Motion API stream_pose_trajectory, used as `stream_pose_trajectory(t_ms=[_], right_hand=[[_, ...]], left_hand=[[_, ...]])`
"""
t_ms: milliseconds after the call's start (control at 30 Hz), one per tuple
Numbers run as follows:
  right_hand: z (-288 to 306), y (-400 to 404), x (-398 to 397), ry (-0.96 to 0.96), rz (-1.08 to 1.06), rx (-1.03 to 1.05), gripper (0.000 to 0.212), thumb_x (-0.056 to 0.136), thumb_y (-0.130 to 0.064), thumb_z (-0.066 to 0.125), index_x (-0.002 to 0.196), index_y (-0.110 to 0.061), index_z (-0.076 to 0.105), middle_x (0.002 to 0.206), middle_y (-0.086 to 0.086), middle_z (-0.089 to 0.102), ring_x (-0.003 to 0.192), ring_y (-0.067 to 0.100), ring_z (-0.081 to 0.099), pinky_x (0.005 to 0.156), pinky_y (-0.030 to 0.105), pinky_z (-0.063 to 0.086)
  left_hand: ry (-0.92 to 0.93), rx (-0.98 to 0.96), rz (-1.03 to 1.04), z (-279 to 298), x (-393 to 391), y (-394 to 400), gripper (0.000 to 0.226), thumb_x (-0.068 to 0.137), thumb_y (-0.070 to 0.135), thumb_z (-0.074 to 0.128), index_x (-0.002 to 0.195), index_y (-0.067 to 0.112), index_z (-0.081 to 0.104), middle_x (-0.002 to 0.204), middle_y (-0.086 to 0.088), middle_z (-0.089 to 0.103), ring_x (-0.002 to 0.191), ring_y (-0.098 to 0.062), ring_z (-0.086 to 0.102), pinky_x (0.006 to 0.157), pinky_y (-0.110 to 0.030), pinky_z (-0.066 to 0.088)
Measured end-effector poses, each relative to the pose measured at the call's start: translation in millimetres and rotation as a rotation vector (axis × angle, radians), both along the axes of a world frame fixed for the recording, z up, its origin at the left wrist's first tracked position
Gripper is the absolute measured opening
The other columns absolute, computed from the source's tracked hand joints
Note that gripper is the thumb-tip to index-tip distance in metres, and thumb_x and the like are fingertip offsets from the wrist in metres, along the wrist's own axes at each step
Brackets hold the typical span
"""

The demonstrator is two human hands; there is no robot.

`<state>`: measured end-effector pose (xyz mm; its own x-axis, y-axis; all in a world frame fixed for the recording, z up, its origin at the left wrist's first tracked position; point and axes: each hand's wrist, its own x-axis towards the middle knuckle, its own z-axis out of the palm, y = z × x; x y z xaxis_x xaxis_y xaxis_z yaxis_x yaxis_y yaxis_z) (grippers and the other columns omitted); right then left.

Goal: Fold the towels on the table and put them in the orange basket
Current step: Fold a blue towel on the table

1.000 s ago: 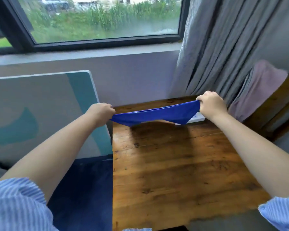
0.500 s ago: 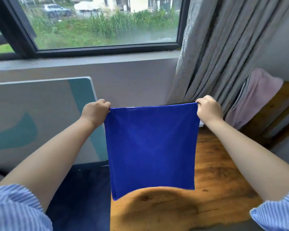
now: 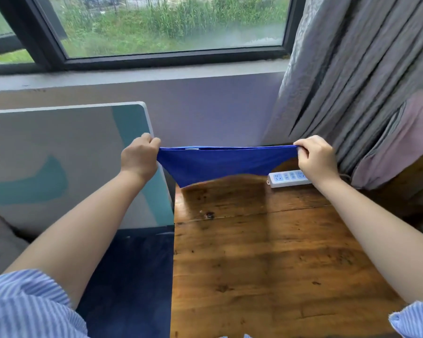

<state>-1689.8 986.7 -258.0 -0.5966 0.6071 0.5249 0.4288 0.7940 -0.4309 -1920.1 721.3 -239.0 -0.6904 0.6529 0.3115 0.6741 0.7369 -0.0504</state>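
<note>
Blue towel (image 3: 220, 164) held in the air at 12 o'clock over the far end of the table (image 3: 266, 252), stretched level between both hands. No part of it is seen touching the wood; the lowest sag hangs just above the table's far left corner.

Left hand (image 3: 138, 158): fingers curled tight, one top corner pinched between thumb and fingers. Right hand (image 3: 315, 157): likewise curled, the opposite corner pinched at the fingertips. Nothing else is held by either.

Cloth is judged thin, light and limp: the top edge is pulled nearly straight while the body billows and droops in a curve below. No stiffness to be relied on; shape is kept only by tension. A small white tag shows at the top edge near the left hand.

Hold is best taken at the corners, as now, so that edges can be matched for a fold. A grip mid-edge would likely let the ends flop.

Power strip (image 3: 288, 178) lies at 1 o'clock on the table, just below the right hand; care is advised when the cloth is laid down. Curtain (image 3: 347, 69) hangs at 2 o'clock.

The orange basket is not in view.
</note>
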Motion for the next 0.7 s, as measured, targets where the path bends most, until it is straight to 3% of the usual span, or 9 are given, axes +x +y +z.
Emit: stream_pose_trajectory(t_ms=[67, 233, 433, 533, 700], right_hand=[[-21.0, -2.7, 18.1, -0.096, 0.053, 0.006, 0.017, 0.079, 0.011, 0.054, 0.088, 0.011, 0.068, 0.086, 0.031, 0.065, 0.085, 0.043, 0.060, 0.076, 0.043, 0.047], [-84.3, -14.3, 68.4, -0.525, 0.149, -0.027, 0.019, 0.076, 0.013, 0.055, 0.089, 0.009, 0.069, 0.092, 0.027, 0.066, 0.090, 0.042, 0.057, 0.081, 0.043, 0.046], [-154.4, -50.3, 128.5, -1.045, 0.214, -0.069, 0.029, 0.085, -0.008, 0.046, 0.108, -0.013, 0.063, 0.113, 0.004, 0.057, 0.112, 0.022, 0.045, 0.087, 0.030, 0.042], [-178.9, -69.8, 152.1, -1.160, 0.246, -0.044, 0.032, 0.086, -0.009, 0.044, 0.111, -0.016, 0.061, 0.114, 0.002, 0.055, 0.112, 0.021, 0.044, 0.086, 0.028, 0.040], [-201.3, -91.8, 175.9, -1.246, 0.297, -0.017, 0.033, 0.085, -0.006, 0.043, 0.109, -0.011, 0.064, 0.112, 0.006, 0.056, 0.113, 0.020, 0.044, 0.082, 0.028, 0.038]], left_hand=[[-0.031, -0.083, -0.090, -20.6, 9.5, -10.4, 0.020, 0.085, 0.003, 0.046, 0.101, 0.000, 0.057, 0.103, -0.017, 0.057, 0.097, -0.033, 0.052, 0.065, -0.035, 0.039], [-0.220, -0.558, -0.324, -81.6, 51.8, -29.1, 0.022, 0.088, 0.023, 0.046, 0.104, 0.010, 0.053, 0.109, -0.004, 0.058, 0.107, -0.023, 0.051, 0.073, -0.030, 0.040], [-0.492, -0.929, -0.437, -148.4, 113.7, -43.6, 0.015, 0.087, 0.010, 0.045, 0.100, 0.006, 0.052, 0.101, -0.011, 0.057, 0.091, -0.027, 0.052, 0.071, -0.037, 0.042], [-0.553, -1.091, -0.455, -177.3, 139.1, -55.4, 0.018, 0.088, 0.004, 0.043, 0.104, 0.008, 0.050, 0.077, -0.004, 0.045, 0.079, -0.022, 0.041, 0.062, -0.032, 0.036], [-0.522, -1.223, -0.522, -208.4, 165.5, -73.0, 0.031, 0.090, 0.002, 0.039, 0.120, 0.010, 0.046, 0.098, -0.010, 0.053, 0.080, -0.023, 0.039, 0.063, -0.031, 0.034]])
